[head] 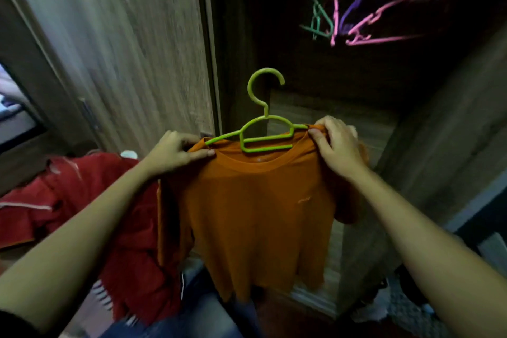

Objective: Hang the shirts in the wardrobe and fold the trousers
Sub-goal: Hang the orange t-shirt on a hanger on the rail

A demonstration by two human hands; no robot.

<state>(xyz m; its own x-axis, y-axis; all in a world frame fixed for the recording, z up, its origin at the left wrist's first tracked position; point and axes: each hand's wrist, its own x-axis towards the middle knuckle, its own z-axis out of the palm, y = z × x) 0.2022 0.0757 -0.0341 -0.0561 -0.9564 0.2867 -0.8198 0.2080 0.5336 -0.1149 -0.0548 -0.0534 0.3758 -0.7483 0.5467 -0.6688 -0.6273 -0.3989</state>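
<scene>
An orange shirt [255, 217] hangs from a green plastic hanger [264, 129] held up in front of the open wardrobe [343, 68]. My left hand [175, 152] pinches the shirt's left shoulder over the hanger arm. At the right shoulder, my right hand [337, 143] grips the fabric by the collar. The hanger's hook points up, free of any rail. Blue denim [203, 310] lies low beneath the shirt.
Several empty hangers, green, purple and pink [354, 25], hang in the dark wardrobe top. A wooden wardrobe door [123, 49] stands to the left. Red clothing [90, 200] is piled at lower left. A wooden panel [411, 173] flanks the right.
</scene>
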